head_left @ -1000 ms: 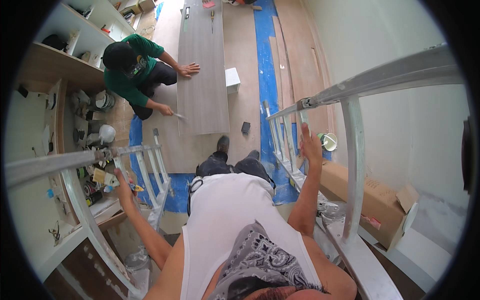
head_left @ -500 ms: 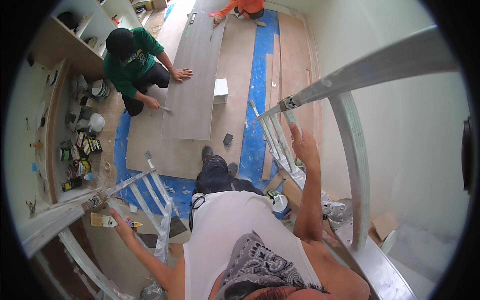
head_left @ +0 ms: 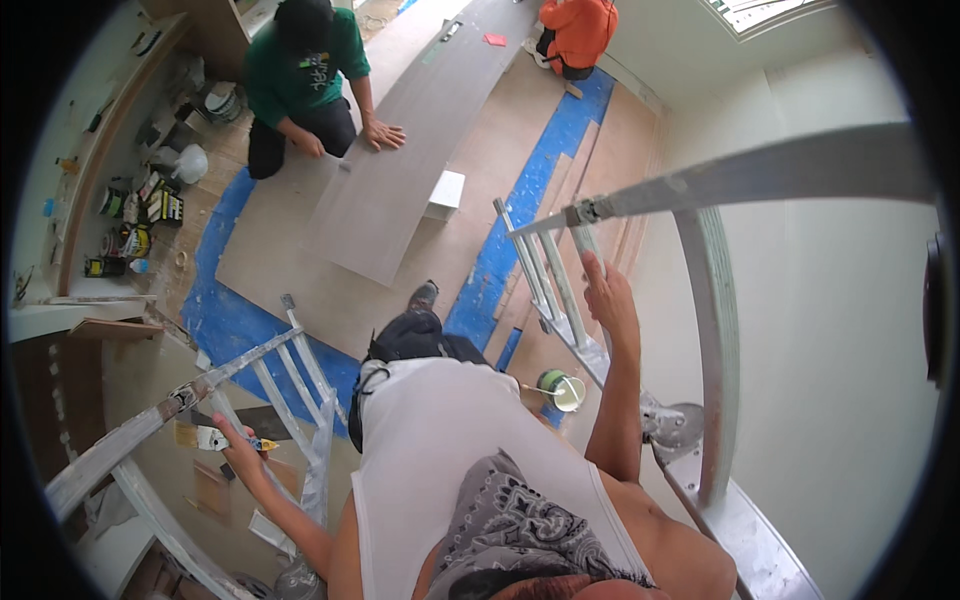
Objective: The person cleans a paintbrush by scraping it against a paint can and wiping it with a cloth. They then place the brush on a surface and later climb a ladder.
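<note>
My left hand (head_left: 243, 452) is closed around a flat paintbrush (head_left: 212, 438) with pale bristles and a blue-and-yellow handle. It rests against a leg of a paint-spattered aluminium folding ladder (head_left: 270, 348). My right hand (head_left: 610, 298) grips a rail of the ladder's other section (head_left: 690, 180) on my right, its index finger stretched up along the metal. My legs are between the two sections. Below my right arm is an open paint bucket (head_left: 569, 393) with pale paint and a stick or handle across its rim.
A person in green (head_left: 310, 75) kneels by a long grey panel (head_left: 400, 150), one hand flat on it, the other holding a tool. Another person in orange (head_left: 578, 35) crouches farther off. Blue sheeting (head_left: 225, 260) edges the floor boards. Cans (head_left: 125, 240) line the left; a wall stands right.
My view and both ladder sections have turned relative to the room, and the paint bucket shows more fully. The person in orange has taken a hand off the panel. My grips stay the same.
</note>
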Action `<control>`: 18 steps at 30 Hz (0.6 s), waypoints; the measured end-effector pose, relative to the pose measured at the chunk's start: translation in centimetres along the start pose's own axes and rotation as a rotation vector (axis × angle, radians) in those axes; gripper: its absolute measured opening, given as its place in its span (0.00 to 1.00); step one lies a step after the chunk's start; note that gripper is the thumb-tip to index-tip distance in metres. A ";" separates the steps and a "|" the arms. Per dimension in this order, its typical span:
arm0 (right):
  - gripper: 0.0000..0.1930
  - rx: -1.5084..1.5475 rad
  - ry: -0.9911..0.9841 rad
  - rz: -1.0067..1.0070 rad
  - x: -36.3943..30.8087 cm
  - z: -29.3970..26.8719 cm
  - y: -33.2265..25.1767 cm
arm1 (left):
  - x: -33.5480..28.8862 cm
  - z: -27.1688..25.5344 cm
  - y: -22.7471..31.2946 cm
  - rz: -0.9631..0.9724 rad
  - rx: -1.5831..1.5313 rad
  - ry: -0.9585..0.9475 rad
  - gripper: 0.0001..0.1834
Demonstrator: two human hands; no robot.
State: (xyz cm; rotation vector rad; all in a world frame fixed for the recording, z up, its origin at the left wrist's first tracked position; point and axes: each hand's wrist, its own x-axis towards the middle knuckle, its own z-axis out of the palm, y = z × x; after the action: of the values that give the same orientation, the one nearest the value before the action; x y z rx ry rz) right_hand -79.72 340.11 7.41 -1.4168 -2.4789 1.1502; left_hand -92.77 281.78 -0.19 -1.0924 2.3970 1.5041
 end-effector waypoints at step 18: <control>0.31 -0.045 0.027 -0.113 -1.6 0.8 -2.4 | -3.9 1.1 -12.5 -0.239 -0.114 0.048 0.45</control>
State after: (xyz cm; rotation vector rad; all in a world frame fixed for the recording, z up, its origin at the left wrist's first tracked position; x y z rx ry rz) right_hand -80.85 337.66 8.83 -1.2752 -2.5443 1.0539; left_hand -82.45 281.50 -8.31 -1.3978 2.1388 1.5629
